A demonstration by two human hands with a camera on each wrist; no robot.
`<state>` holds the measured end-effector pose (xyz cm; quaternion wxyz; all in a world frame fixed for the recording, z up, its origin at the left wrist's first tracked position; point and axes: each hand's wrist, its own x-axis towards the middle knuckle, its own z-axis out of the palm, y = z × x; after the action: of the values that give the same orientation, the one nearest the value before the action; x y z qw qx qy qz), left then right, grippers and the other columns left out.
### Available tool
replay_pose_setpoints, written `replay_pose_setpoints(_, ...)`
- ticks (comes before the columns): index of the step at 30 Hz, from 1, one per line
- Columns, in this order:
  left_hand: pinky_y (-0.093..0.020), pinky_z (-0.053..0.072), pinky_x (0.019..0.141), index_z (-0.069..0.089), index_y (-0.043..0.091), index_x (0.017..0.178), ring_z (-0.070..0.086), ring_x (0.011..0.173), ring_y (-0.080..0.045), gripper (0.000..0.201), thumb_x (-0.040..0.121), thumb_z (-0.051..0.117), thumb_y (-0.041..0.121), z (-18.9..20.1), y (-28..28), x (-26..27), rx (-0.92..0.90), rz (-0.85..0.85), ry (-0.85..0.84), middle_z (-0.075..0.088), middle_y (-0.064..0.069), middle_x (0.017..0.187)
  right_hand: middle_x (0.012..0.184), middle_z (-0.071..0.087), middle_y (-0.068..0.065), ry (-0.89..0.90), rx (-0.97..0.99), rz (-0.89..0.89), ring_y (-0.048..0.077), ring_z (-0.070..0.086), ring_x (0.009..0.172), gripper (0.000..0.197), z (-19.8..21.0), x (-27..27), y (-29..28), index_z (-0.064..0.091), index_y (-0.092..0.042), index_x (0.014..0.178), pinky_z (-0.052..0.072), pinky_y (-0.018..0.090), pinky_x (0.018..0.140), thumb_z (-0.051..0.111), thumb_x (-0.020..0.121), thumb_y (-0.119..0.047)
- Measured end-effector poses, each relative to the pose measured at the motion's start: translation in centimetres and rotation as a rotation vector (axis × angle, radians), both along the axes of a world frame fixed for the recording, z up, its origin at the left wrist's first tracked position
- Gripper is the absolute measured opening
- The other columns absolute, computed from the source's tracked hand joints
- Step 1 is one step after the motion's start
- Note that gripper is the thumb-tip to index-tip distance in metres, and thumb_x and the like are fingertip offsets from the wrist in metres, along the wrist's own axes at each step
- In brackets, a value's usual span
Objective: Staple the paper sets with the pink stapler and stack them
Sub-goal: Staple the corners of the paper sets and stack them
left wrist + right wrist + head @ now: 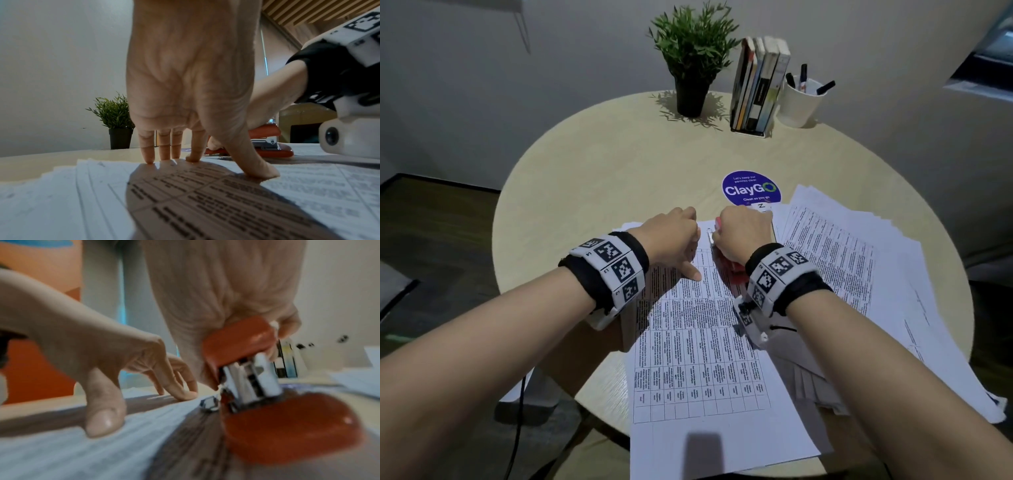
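Stapler sitting at the top edge of the printed paper set, near the middle of the round desk. Colour reading pink-red in the head view, more orange in the wrist views. Its base is lying flat on the sheet; the top arm is tilting up off the metal magazine at the rear.

Right hand is curling over the stapler's top, fingers wrapping round the upper arm and gripping it. Whether the paper corner is between the stapler's jaws cannot be told; the right wrist view is blurring there.

Left hand is sitting just beside the stapler, at its 9 o'clock. Fingers are spread and straight, fingertips pressing down on the paper set, thumb planted lower on the same sheet. It is holding the sheet flat, pinching nothing.

The paper set is running from desk centre toward 6 o'clock, its lower end overhanging the near edge. A loose fan of more sheets is spreading at 3 to 4 o'clock, partly under the right wrist.

Round purple sticker lying just past the right hand, at 12 o'clock. Farther back: potted plant at 12, upright books in a holder at 1, white cup with markers touching close beside them.
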<state>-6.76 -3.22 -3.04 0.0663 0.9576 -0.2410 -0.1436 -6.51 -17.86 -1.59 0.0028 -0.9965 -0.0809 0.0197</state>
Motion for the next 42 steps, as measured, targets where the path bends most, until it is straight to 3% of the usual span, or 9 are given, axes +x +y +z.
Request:
replay_pose_setpoints(3, -0.034, 0.045, 0.075, 0.066, 0.014, 0.083, 0.045, 0.110, -0.021, 0.054, 0.060, 0.077, 0.062, -0.1, -0.1, 0.1, 0.020, -0.001, -0.003, 0.045, -0.003, 0.119, 0.100, 0.065, 0.005, -0.073, -0.115, 0.095, 0.030, 0.063, 0.095, 0.022, 0.1, 0.2, 0.1, 0.059, -0.015, 0.096, 0.030, 0.047, 0.101, 0.048, 0.098, -0.034)
replay_pose_setpoints(8, -0.031, 0.037, 0.071, 0.062, 0.016, 0.079, 0.045, 0.109, -0.020, 0.053, 0.060, 0.076, 0.063, -0.1, -0.1, 0.2, 0.018, -0.005, -0.010, 0.045, -0.003, 0.120, 0.092, 0.052, 0.007, 0.123, 0.267, -0.157, 0.033, 0.058, 0.103, 0.019, -0.2, 0.8, -0.2, 0.042, -0.013, 0.083, 0.045, 0.042, 0.092, 0.053, 0.093, -0.025)
replay_pose_setpoints(15, -0.031, 0.037, 0.072, 0.063, 0.012, 0.090, 0.045, 0.110, -0.022, 0.062, 0.059, 0.077, 0.063, -0.2, 0.0, 0.1, 0.010, 0.003, -0.003, 0.044, -0.004, 0.123, 0.109, 0.064, 0.010, 0.042, 0.162, -0.133, 0.032, 0.059, 0.106, 0.014, 0.0, 1.6, 0.6, 0.047, -0.015, 0.087, 0.036, 0.042, 0.095, 0.051, 0.097, -0.025)
replay_pose_setpoints(20, -0.034, 0.042, 0.078, 0.058, 0.015, 0.087, 0.044, 0.113, -0.024, 0.060, 0.059, 0.075, 0.065, -0.1, 0.1, -0.2, 0.034, 0.031, 0.007, 0.044, -0.007, 0.126, 0.093, 0.057, 0.008, 0.157, 0.483, -0.313, 0.033, 0.057, 0.093, 0.017, 0.6, 3.2, 0.0, 0.049, -0.011, 0.090, 0.048, 0.044, 0.091, 0.057, 0.086, -0.026)
replay_pose_setpoints(26, -0.040, 0.041, 0.086, 0.043, 0.013, 0.122, 0.045, 0.110, -0.028, 0.097, 0.050, 0.081, 0.065, 0.7, 1.4, 0.4, 0.146, 0.241, -0.013, 0.045, -0.008, 0.119, 0.060, 0.063, 0.007, 0.111, 1.061, -0.423, 0.025, 0.061, 0.058, 0.039, 0.3, 2.4, -4.0, 0.063, -0.012, 0.062, 0.058, 0.038, 0.064, 0.066, 0.078, -0.047)
replay_pose_setpoints(29, -0.041, 0.052, 0.080, 0.046, 0.013, 0.118, 0.057, 0.097, -0.027, 0.081, 0.056, 0.088, 0.043, 2.3, 3.5, 1.1, 0.120, 0.331, 0.141, 0.056, -0.004, 0.109, 0.060, 0.053, 0.007, 0.075, 1.120, -0.345, 0.017, 0.048, 0.053, 0.037, 1.5, 1.5, -6.4, 0.061, -0.005, 0.074, 0.042, 0.023, 0.054, 0.061, 0.093, -0.037)
replay_pose_setpoints(34, -0.035, 0.055, 0.063, 0.061, 0.015, 0.068, 0.063, 0.073, -0.025, 0.017, 0.056, 0.073, 0.015, 1.5, 5.0, 0.4, -0.012, 0.379, 0.156, 0.065, 0.000, 0.072, 0.075, 0.058, 0.014, 0.145, 1.258, -0.212, 0.020, 0.053, 0.069, 0.041, 2.2, 0.0, -8.7, 0.066, 0.006, 0.087, 0.044, 0.033, 0.072, 0.060, 0.095, -0.034)
replay_pose_setpoints(38, -0.030, 0.039, 0.063, 0.055, 0.009, 0.075, 0.052, 0.076, -0.026, 0.011, 0.077, 0.063, 0.004, 3.0, 5.8, 1.0, -0.153, 0.347, 0.053, 0.056, -0.003, 0.074, 0.076, 0.065, 0.008, 0.294, 1.259, -0.061, 0.017, 0.059, 0.070, 0.029, 2.0, -1.6, -8.2, 0.071, -0.002, 0.086, 0.047, 0.029, 0.072, 0.059, 0.095, -0.026)
replay_pose_setpoints(42, -0.033, 0.040, 0.062, 0.057, 0.005, 0.077, 0.050, 0.066, -0.020, 0.006, 0.080, 0.062, 0.004, 6.3, 7.3, 1.6, -0.397, 0.314, -0.024, 0.057, -0.009, 0.071, 0.077, 0.070, -0.001, 0.440, 1.216, 0.041, 0.010, 0.066, 0.070, 0.022, 1.9, -2.5, -6.7, 0.070, -0.006, 0.086, 0.051, 0.018, 0.069, 0.060, 0.094, -0.025)
